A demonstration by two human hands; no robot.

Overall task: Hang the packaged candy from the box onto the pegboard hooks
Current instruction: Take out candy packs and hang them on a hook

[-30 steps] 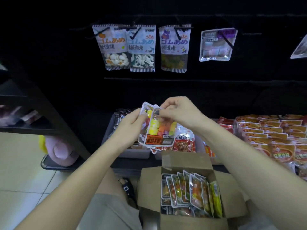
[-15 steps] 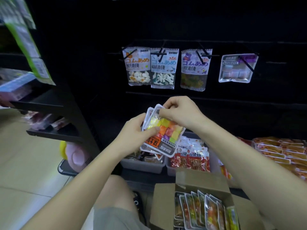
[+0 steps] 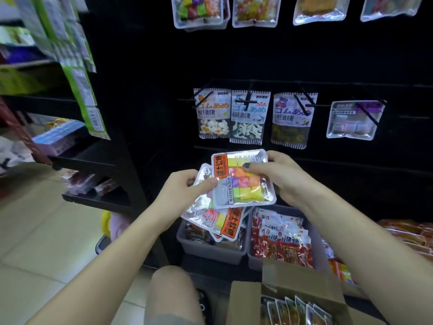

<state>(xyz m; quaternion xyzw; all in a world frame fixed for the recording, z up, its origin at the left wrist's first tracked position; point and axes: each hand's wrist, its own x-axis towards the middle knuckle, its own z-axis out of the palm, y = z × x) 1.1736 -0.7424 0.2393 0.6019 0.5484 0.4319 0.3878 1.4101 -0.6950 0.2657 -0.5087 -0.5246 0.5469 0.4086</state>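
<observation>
My right hand (image 3: 280, 177) grips a clear packet of coloured candy cubes (image 3: 243, 184) by its right edge, lifted off a small stack. My left hand (image 3: 185, 191) holds that stack of matching candy packets (image 3: 218, 219) from the left, thumb on top. Both hands are in front of the black pegboard (image 3: 328, 57), below its hooks. The open cardboard box (image 3: 300, 287) with several more packets standing in it sits at the lower right. A row of gummy bags (image 3: 248, 116) hangs on hooks just above my hands, and a clear pouch (image 3: 353, 120) hangs to their right.
More packets (image 3: 201, 10) hang along the top edge of the pegboard. Grey bins (image 3: 210, 247) of snacks and red packets (image 3: 283, 242) stand on the low shelf under my hands. A dark shelf unit (image 3: 93, 158) with goods is at the left, over a tiled floor.
The view has tilted up and closer to the pegboard. My right hand has pulled the top packet up and away from the stack in my left hand.
</observation>
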